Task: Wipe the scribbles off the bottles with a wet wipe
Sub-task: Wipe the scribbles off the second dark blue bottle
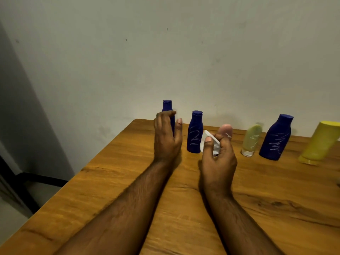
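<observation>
Several bottles stand in a row at the far side of the wooden table (128, 181). My left hand (166, 138) is raised with loose fingers just in front of the leftmost blue bottle (167, 107), not gripping it. Beside it stands a blue bottle (194, 133) with white scribbles. My right hand (218, 155) pinches a crumpled white wet wipe (209, 140) between thumb and fingers, close to that bottle. A pink bottle (226, 128) with a white mark is partly hidden behind my right hand.
Further right stand a pale green tube (251, 140) on its white cap, a larger scribbled blue bottle (276, 138) and a yellow bottle (320, 142). A pale wall rises right behind the row. The table's left edge drops to the floor.
</observation>
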